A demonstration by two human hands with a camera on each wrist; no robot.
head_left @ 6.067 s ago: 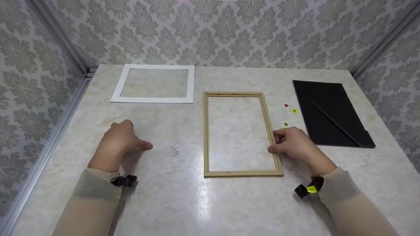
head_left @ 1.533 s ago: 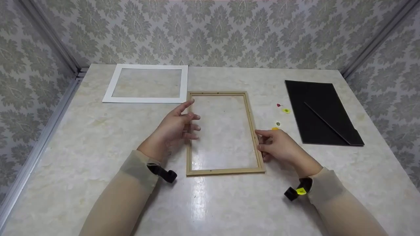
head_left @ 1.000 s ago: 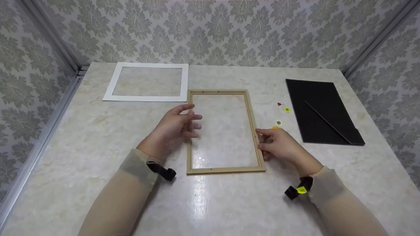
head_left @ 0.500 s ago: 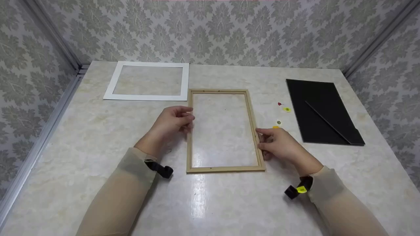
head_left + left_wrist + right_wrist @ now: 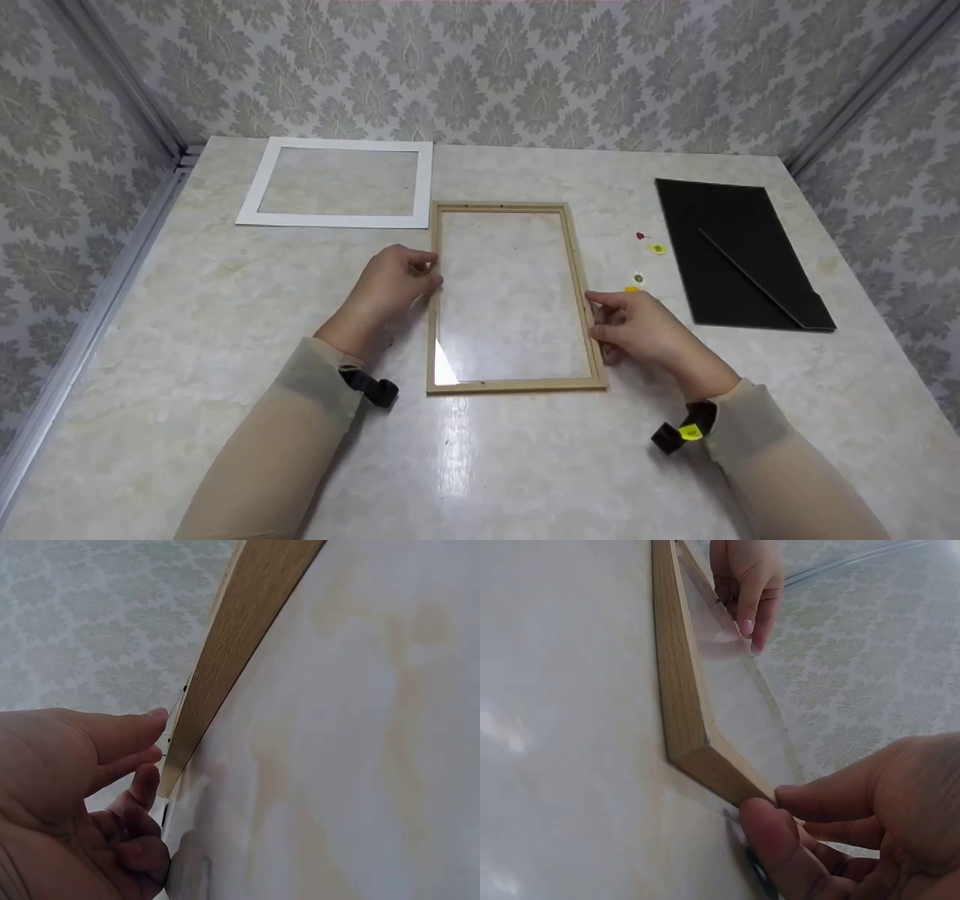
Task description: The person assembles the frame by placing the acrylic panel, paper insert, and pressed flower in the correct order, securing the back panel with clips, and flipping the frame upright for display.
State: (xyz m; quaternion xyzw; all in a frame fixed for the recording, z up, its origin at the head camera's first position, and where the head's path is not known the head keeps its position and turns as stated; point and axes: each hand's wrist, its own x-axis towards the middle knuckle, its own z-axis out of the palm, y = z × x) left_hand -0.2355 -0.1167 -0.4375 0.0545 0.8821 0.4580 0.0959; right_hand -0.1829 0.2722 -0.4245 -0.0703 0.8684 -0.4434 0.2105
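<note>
A light wooden picture frame (image 5: 517, 386) lies on the table between my hands. A clear sheet (image 5: 447, 364) sits inside it, with a bright glare at its lower left. My left hand (image 5: 386, 289) pinches the sheet's left edge between thumb and index finger, above the frame's left rail; the other fingers are curled. In the left wrist view the sheet's thin edge shows at the fingertips (image 5: 156, 714). My right hand (image 5: 637, 326) holds the frame's right rail from outside with thumb and index finger. The right wrist view shows that thumb close by a frame corner.
A white mat board (image 5: 334, 220) lies at the back left. At the right rests a black backing board (image 5: 720, 285) with its stand leg. Small dried flowers lie between frame and board, among them a red flower (image 5: 640, 235) and a yellow flower (image 5: 657, 249). Patterned walls enclose the table.
My left hand has come from the left to the frame's left rail, and its spread fingers have drawn into a pinch. The frame has shifted left in view. A glare has appeared on the sheet.
</note>
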